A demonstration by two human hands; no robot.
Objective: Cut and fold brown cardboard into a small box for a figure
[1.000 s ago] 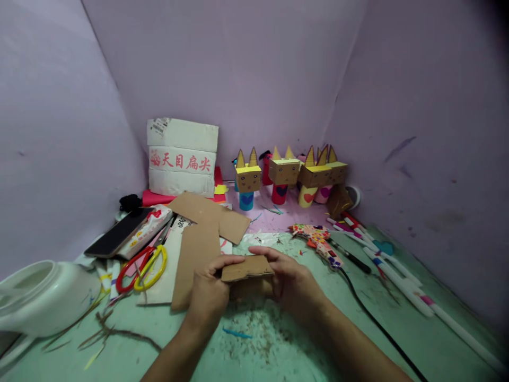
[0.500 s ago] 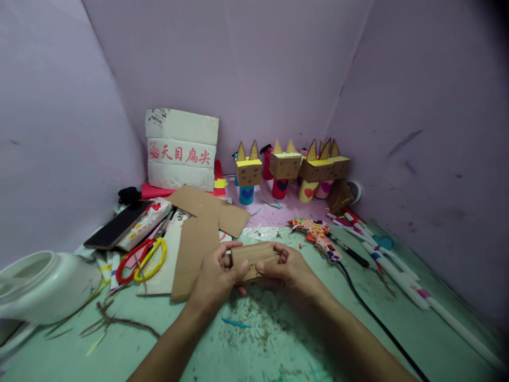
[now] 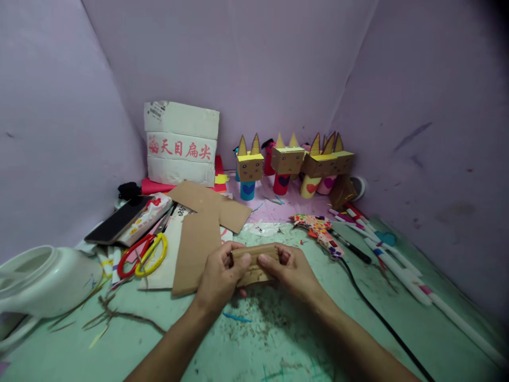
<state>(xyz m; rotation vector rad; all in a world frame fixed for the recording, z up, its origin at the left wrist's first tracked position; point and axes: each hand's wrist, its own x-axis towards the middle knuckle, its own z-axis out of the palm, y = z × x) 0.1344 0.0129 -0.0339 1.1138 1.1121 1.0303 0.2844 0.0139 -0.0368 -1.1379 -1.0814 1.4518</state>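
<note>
Between both hands, just above the table, is a small piece of ridged brown cardboard (image 3: 256, 267). My left hand (image 3: 222, 270) grips its left end, thumb on top and fingers underneath. The right end is pinched the same way by my right hand (image 3: 292, 270). Close to my left hand lie flat cardboard sheets (image 3: 196, 246), overlapping one another. A hot glue gun (image 3: 318, 232) with a floral pattern rests on the table right of my right hand, its black cord running toward the front. Below the hands are dark crumbs and a blue strip (image 3: 237, 317).
Several cardboard-headed figures (image 3: 248, 170) stand at the back, beside a white cardboard panel (image 3: 181, 143). At left are scissors (image 3: 153, 257), a phone (image 3: 119, 218), a white pot (image 3: 51, 281) and twigs (image 3: 119, 315). Markers and white sticks (image 3: 397, 273) lie at right.
My thumbs have shifted on the cardboard piece, and its ridged top now tilts more toward me. The view has moved slightly. Both hands keep their hold.
</note>
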